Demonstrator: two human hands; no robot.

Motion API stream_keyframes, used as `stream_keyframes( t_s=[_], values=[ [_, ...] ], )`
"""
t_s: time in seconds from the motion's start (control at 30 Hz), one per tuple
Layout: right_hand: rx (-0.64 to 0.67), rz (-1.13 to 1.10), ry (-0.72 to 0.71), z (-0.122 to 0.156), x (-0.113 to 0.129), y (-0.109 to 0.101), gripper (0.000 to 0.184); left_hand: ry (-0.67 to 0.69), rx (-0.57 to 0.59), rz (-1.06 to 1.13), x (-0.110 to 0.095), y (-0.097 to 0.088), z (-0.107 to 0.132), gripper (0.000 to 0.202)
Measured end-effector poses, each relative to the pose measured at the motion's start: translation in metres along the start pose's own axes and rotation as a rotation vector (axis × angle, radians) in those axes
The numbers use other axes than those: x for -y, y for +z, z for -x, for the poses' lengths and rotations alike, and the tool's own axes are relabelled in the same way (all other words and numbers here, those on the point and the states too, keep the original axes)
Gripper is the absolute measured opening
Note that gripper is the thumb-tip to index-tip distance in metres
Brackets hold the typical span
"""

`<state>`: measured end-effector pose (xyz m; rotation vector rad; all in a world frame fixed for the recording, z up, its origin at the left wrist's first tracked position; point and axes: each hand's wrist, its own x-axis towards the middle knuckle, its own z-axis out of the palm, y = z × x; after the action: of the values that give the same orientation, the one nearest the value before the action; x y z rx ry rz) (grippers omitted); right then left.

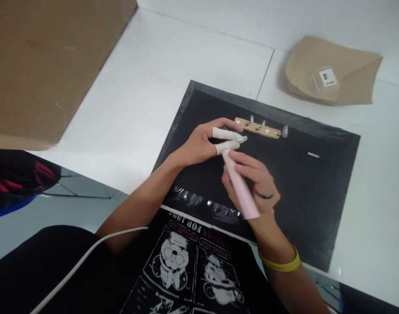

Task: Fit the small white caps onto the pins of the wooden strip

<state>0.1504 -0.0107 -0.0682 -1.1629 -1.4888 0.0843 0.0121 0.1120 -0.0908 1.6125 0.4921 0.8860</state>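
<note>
Right hand [251,179] grips a pink tool [240,185], tip meeting the left hand [206,141]'s pinched fingertips, perhaps holding something tiny.

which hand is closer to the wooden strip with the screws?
Left. The left hand sits just beside the wooden strip, its covered fingertips nearly at the strip's left end. The right hand, holding a pink tool, is lower on the black mat, nearer the person.

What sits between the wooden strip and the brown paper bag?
Head view: bare black mat edge, then bare white table, between the wooden strip and brown paper bag.
</note>
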Motion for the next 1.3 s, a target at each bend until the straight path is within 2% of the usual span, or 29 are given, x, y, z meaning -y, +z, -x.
stream_keyframes(
  t_s=[0.1,0.13,0.23,0.33,0.37,0.47,0.5,0.6,0.7,0.73,0.83,0.87,0.97,1.1,1.2,1.3],
  values=[
    [-0.168,0.002,0.131,0.0001,-0.0008,0.0,0.033,0.003,-0.003,-0.01,-0.0003,0.0001,0.0,0.018],
    [-0.156,0.01,0.121,0.0001,-0.0011,-0.0001,0.034,0.002,0.0,-0.009,-0.0005,0.0001,0.0,0.017],
    [-0.004,-0.007,-0.002,0.0005,-0.0019,-0.0005,0.036,-0.001,0.004,0.005,-0.0012,0.0002,0.0,0.017],
    [-0.158,-0.02,0.143,0.0014,-0.0022,-0.0008,0.033,0.004,-0.003,-0.007,-0.001,0.0003,0.0,0.015],
    [-0.168,-0.017,0.151,0.0019,-0.0021,-0.0008,0.033,0.005,0.0,-0.008,-0.0009,0.0004,0.0,0.015],
    [0.014,-0.003,-0.005,0.003,-0.0013,-0.0004,0.035,0.001,0.012,0.003,-0.0008,0.0003,-0.0003,0.015],
    [0.011,-0.006,0.001,0.003,-0.0011,-0.0001,0.034,0.002,0.009,0.003,-0.0009,0.0003,-0.0004,0.016],
    [-0.146,0.005,0.124,0.0025,-0.0018,0.0006,0.031,0.008,0.006,-0.001,-0.0009,0.0003,-0.0005,0.016],
    [0.003,-0.004,0.005,0.0017,-0.0041,0.0003,0.034,0.011,0.016,0.007,-0.0007,0.0005,-0.0002,0.016],
    [0.015,-0.015,0.003,0.0012,-0.0049,0.0,0.034,0.014,0.016,0.004,-0.0008,0.0005,-0.0001,0.016],
    [-0.138,0.0,0.112,-0.0002,-0.0059,-0.0007,0.034,0.015,0.007,-0.018,-0.001,0.0005,0.0002,0.016],
    [-0.141,0.014,0.104,-0.0002,-0.0056,-0.0008,0.035,0.014,0.007,-0.016,-0.0012,0.0004,0.0002,0.016],
    [0.005,0.007,-0.003,0.0013,-0.0035,-0.0002,0.038,0.02,0.013,0.006,-0.0013,0.0,0.0001,0.015],
    [-0.093,-0.02,0.096,0.0032,-0.0008,0.0014,0.04,0.018,0.01,0.004,-0.001,-0.0003,-0.0001,0.016],
    [0.003,-0.015,0.002,0.0031,-0.0007,0.0018,0.038,0.014,0.012,0.007,-0.0006,-0.0001,-0.0002,0.015],
    [-0.121,-0.029,0.113,0.0014,-0.0015,0.0012,0.035,0.02,0.011,-0.011,-0.0004,0.0001,-0.0002,0.015]
  ],
)
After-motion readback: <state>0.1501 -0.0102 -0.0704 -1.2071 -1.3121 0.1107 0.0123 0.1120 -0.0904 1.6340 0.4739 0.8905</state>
